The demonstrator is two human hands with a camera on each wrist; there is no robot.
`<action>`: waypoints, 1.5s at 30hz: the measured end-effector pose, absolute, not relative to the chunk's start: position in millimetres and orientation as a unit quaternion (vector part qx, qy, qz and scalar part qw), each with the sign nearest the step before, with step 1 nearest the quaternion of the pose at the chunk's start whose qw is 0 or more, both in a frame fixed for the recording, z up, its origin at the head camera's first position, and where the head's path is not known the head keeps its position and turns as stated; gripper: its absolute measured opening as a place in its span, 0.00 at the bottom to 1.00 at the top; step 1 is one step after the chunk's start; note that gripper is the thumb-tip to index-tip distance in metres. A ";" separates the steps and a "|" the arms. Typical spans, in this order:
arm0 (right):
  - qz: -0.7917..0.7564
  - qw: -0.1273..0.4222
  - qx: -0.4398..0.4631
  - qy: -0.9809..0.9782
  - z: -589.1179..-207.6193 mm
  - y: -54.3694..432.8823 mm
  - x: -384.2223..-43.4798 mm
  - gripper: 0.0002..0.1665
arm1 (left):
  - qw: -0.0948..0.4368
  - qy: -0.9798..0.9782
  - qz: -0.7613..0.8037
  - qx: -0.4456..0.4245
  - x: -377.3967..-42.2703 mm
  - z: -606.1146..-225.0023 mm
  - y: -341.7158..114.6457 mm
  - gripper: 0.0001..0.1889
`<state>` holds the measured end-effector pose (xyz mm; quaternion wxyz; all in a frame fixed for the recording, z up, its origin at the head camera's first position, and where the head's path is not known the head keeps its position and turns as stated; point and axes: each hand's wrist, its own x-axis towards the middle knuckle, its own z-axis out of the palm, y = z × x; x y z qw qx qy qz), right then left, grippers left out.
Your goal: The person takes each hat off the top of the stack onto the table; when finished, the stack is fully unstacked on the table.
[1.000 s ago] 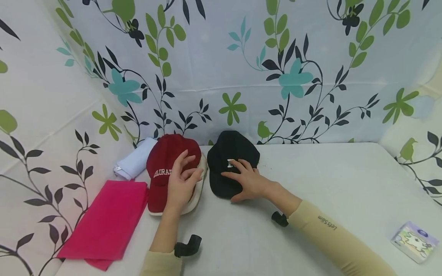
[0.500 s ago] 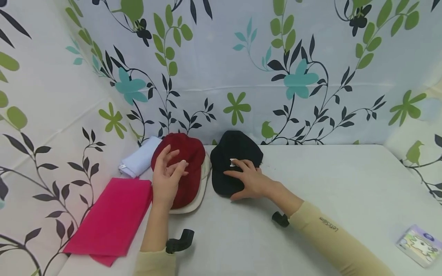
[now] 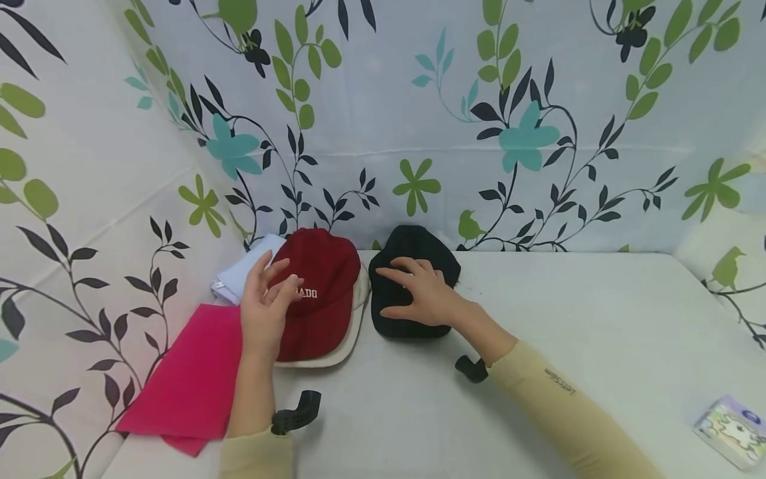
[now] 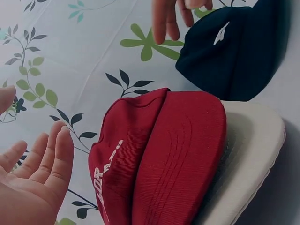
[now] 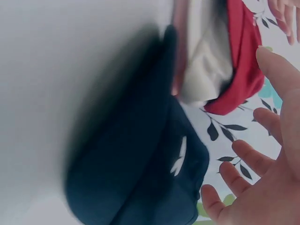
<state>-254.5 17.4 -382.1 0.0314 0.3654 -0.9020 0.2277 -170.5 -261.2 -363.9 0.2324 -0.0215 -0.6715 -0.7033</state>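
Note:
A red cap [image 3: 326, 266] with white lettering lies on a cream cap [image 3: 353, 332], whose brim shows beneath it. Just right of them sits a black cap [image 3: 413, 246] with a small white emblem [image 5: 179, 157]. My left hand [image 3: 266, 309] hovers over the left side of the red cap, fingers loosely bent, holding nothing. In the left wrist view a gap shows between that hand and the red cap. Above the black cap is my right hand [image 3: 431, 293], fingers spread; in the right wrist view they stand apart from the cap.
A folded bright pink cloth [image 3: 191, 372] lies at the left of the white table [image 3: 568, 319]. Behind it is a light blue folded cloth [image 3: 239, 273]. A small tissue pack [image 3: 733, 432] sits at the right edge. Patterned fabric [image 3: 359, 100] hangs at the back and sides.
My left hand has moved left, off the middle of the red cap. My right hand has lifted off the black cap. The head view has shifted slightly.

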 end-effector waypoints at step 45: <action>0.452 -0.009 0.347 -0.822 -352.9 -80.7 -298.6 0.40 | 0.095 -0.800 -0.569 0.163 -127.4 -412.9 -321.7 0.44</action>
